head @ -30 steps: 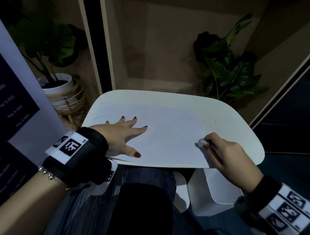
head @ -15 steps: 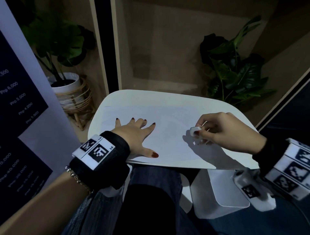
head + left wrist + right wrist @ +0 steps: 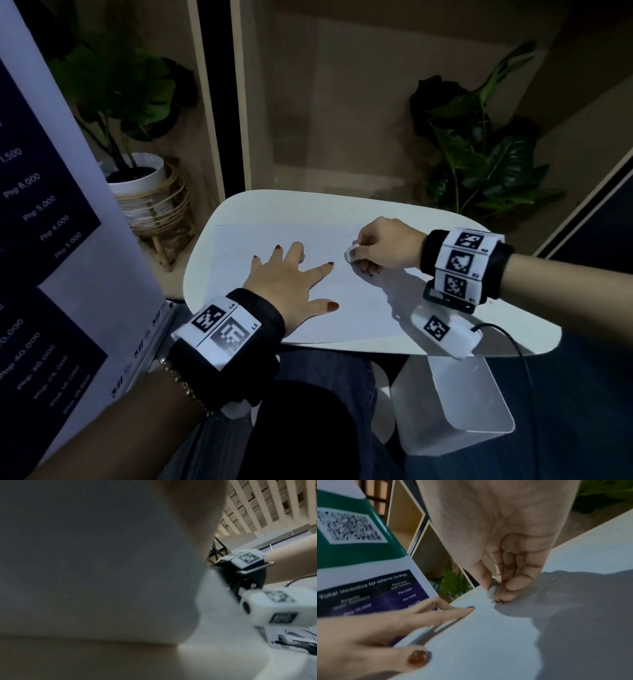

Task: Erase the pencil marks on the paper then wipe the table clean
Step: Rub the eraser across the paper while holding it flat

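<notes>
A white sheet of paper [image 3: 359, 301] lies on the small white table [image 3: 507, 329]. My left hand [image 3: 291, 274] lies flat on the sheet's left part with fingers spread, holding it down. My right hand [image 3: 373, 250] pinches a small white eraser [image 3: 351, 253] and presses it on the paper near the sheet's far middle, just right of the left fingertips. In the right wrist view the eraser [image 3: 491, 590] shows between the thumb and curled fingers, touching the paper [image 3: 488, 635]. No pencil marks are plain to see. The left wrist view is mostly blocked and blurred.
A tall printed banner [image 3: 51, 240] stands close at the left of the table. A potted plant in a rattan stand [image 3: 144, 192] sits behind it, and another leafy plant [image 3: 479, 154] is at the far right. A white base [image 3: 455, 407] shows below the table.
My right hand has carried the eraser from the sheet's near right corner up and leftward to near the left fingertips. The left hand stays flat on the paper.
</notes>
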`<state>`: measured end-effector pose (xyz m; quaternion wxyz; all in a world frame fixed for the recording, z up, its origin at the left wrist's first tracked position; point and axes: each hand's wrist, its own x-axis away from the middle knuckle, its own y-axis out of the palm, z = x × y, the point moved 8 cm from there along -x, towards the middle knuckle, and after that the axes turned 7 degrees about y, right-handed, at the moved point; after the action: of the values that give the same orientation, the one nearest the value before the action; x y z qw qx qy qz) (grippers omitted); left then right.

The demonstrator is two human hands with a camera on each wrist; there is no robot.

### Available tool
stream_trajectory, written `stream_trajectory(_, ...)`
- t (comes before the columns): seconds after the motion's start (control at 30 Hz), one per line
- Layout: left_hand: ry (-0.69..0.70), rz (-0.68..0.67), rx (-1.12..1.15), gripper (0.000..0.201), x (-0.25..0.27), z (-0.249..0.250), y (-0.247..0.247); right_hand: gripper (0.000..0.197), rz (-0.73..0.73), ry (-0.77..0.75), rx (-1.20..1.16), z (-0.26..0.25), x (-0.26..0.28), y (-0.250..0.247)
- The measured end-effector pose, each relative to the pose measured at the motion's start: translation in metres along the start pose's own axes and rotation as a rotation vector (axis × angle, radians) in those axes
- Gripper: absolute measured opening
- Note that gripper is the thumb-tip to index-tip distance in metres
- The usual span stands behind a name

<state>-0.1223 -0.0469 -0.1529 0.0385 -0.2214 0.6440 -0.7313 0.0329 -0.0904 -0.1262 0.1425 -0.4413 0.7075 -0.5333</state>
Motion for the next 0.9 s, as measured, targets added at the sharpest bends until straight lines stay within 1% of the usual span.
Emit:
stream_trajectory(0.07,-0.006,-0.012,-0.005,0.067,0.0,0.001,0.003,0.025,0.05,-0.065,0.142,-0.009,0.005,0.0)
stream_trajectory(0.13,-0.01,-0.025,-0.013,0.068,0.0,0.001,0.004,0.024,0.024,-0.093,0.182,-0.011,0.006,0.0)
stream_trajectory(0.2,-0.013,-0.029,-0.017,0.068,0.0,0.001,0.003,0.027,0.003,-0.094,0.191,-0.01,0.005,-0.002)
stream_trajectory(0.3,-0.025,-0.034,-0.024,0.068,0.001,0.002,0.003,0.023,0.043,-0.124,0.212,-0.012,0.006,-0.004)
stream_trajectory(0.37,-0.03,-0.038,-0.03,0.068,0.001,0.002,0.003,0.022,0.036,-0.15,0.204,-0.014,0.009,-0.001)
stream_trajectory(0.43,-0.034,-0.038,-0.032,0.068,0.001,0.002,0.003,0.026,0.021,-0.153,0.196,-0.014,0.008,0.0)
stream_trajectory(0.53,-0.038,-0.039,-0.032,0.068,0.002,0.003,0.003,0.031,0.045,-0.154,0.197,-0.014,0.007,-0.003)
stream_trajectory(0.63,-0.036,-0.044,-0.032,0.068,0.002,0.003,0.003,0.031,-0.004,-0.151,0.167,-0.015,0.009,0.0)
stream_trajectory(0.77,-0.038,-0.045,-0.038,0.068,0.002,0.003,0.003,0.029,0.039,-0.141,0.165,-0.012,0.005,-0.005)
stream_trajectory(0.9,-0.034,-0.052,-0.037,0.069,0.002,0.003,0.003,0.027,-0.103,-0.166,0.106,-0.013,0.01,0.006)
